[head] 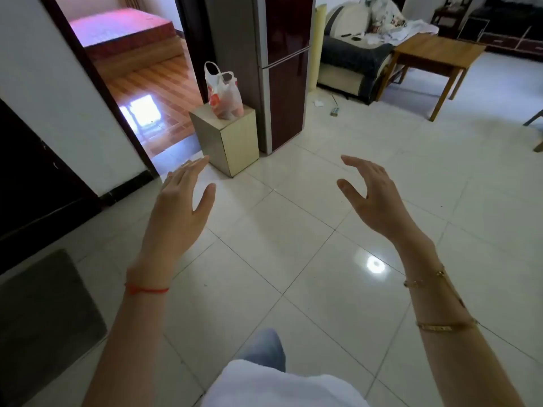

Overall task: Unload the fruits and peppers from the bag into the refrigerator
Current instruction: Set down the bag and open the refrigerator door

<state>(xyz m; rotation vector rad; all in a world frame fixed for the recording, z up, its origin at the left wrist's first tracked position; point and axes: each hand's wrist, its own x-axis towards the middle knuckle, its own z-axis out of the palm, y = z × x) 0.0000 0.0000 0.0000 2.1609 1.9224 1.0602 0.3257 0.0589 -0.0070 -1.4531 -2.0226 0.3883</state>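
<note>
Both forearms are bare to the near edge of the view, with no sleeves showing. The left hand (pixel 179 201) has a thin red string bracelet (pixel 147 289) tied round the wrist, a small knot bunched on its left side. The right hand (pixel 373 198) has a slim gold chain bracelet (pixel 424 279) at the wrist. Nearer along the same forearm sits a flat gold bangle (pixel 446 326) with small markings along its band, too fine to read. No rings show on the fingers. At the near edge a white top (pixel 279 389) covers the body, and just beyond it a knee in light blue jeans (pixel 264 348) pokes out.
</note>
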